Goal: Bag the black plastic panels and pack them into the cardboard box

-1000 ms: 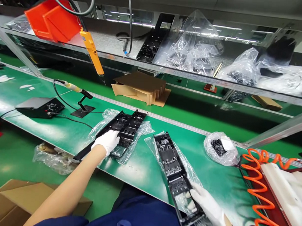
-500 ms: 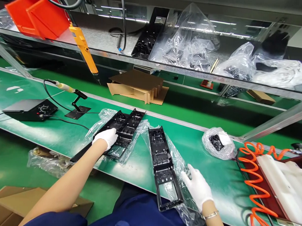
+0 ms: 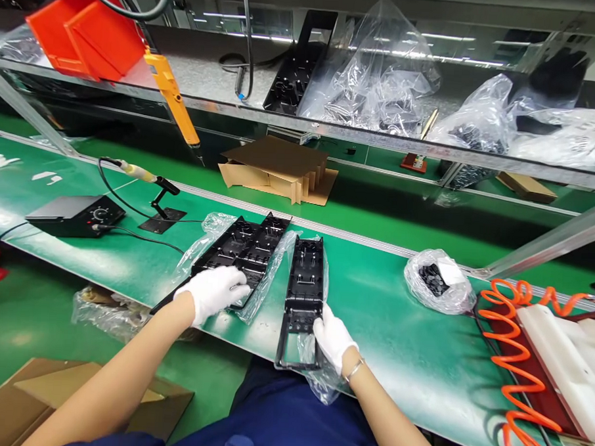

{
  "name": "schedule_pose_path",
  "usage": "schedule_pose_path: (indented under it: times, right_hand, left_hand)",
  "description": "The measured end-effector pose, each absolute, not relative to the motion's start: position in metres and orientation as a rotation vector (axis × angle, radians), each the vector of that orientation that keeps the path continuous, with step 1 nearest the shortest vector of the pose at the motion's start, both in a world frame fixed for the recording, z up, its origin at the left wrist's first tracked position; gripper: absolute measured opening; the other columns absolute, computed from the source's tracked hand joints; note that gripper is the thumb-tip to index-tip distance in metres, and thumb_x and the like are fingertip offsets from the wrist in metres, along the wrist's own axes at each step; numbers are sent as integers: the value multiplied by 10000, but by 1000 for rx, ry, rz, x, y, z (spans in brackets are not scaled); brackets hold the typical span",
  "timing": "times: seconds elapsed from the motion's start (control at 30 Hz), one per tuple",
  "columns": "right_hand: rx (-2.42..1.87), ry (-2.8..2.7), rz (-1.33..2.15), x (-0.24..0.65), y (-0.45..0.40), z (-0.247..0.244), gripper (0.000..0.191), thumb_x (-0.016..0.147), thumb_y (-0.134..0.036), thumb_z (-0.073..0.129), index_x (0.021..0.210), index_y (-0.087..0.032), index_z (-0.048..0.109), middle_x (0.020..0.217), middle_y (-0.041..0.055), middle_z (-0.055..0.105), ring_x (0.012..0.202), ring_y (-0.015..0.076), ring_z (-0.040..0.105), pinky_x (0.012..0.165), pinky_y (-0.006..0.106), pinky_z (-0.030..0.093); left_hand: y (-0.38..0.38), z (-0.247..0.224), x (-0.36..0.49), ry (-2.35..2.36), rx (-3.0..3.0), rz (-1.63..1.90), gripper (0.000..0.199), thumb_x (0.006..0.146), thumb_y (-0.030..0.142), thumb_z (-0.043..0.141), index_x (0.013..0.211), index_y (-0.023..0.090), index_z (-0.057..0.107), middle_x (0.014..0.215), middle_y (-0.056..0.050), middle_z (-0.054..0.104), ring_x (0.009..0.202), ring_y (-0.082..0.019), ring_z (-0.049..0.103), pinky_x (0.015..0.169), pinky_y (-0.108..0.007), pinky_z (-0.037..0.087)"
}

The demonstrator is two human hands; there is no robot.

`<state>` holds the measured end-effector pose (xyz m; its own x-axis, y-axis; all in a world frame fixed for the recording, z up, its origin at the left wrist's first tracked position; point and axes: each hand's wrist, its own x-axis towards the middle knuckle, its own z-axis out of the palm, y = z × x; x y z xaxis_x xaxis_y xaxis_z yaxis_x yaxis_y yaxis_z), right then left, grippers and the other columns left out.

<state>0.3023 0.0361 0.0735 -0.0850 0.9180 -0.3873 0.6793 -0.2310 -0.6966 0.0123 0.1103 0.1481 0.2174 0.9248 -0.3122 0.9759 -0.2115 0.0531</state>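
Observation:
In white gloves, both hands work over black plastic housings on the bench. My right hand (image 3: 332, 337) grips the right edge of a long black plastic housing (image 3: 306, 276) with a rectangular opening at its near end. Clear film lies under and beside that piece. My left hand (image 3: 218, 294) is over the near part of two housings lying side by side, the closer one (image 3: 264, 244) just beyond its fingertips. Its fingers are loosely bent and apart, with nothing seen between them. Clear plastic film (image 3: 267, 294) is spread beneath this pair.
A soldering station (image 3: 75, 214) and its iron in a stand (image 3: 163, 207) are at the left. An orange electric screwdriver (image 3: 172, 99) hangs above. To the right are a bag of small black parts (image 3: 437, 280) and a coiled orange hose (image 3: 511, 364). Cardboard dividers (image 3: 280, 173) stand behind.
My right hand has moved left and closed on the single housing's edge. That housing has straightened and shifted away from me. My left hand has moved slightly nearer the front edge, its fingers now spread.

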Motion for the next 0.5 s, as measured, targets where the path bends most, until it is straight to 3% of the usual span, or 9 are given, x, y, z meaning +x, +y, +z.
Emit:
schedule_pose_path:
  times: [0.13, 0.23, 0.37, 0.5]
  right_hand:
    - [-1713, -1712, 1284, 286, 55, 72, 543, 1016, -282, 375, 1538, -147, 439, 1319, 134, 697, 1170, 239, 688, 1040, 346, 496]
    - [-1699, -1767, 1199, 282, 55, 79, 569, 1029, -368, 399, 1551, -144, 433, 1331, 145, 675, 1180, 256, 670, 1039, 362, 498]
    - [-1876, -1844, 899, 292, 42, 98, 593, 1017, -398, 424, 1566, -177, 458, 1312, 162, 649, 1120, 307, 664, 1028, 458, 496]
    - [-1559, -1664, 1110, 296, 36, 105, 498, 987, -382, 477, 1429, -193, 610, 1202, 103, 703, 1013, 229, 668, 1024, 411, 518]
  left_hand:
    - [83, 130, 20, 1675, 2388, -471, 309, 883, 317, 636, 1126, 172, 760, 1198, -193, 741, 1155, -378, 682, 1013, -479, 473]
    - [80, 119, 22, 1714, 2381, -536, 212, 883, 165, 581, 984, 141, 765, 1046, -225, 762, 1040, -373, 723, 959, -479, 493]
    - [86, 135, 17, 1676, 2418, -493, 223, 932, 216, 519, 921, 168, 737, 944, -187, 762, 938, -364, 736, 891, -472, 512]
    - [90, 166, 16, 1707, 2524, -288, 203, 935, 264, 513, 893, 205, 703, 820, -115, 728, 840, -332, 723, 825, -439, 522]
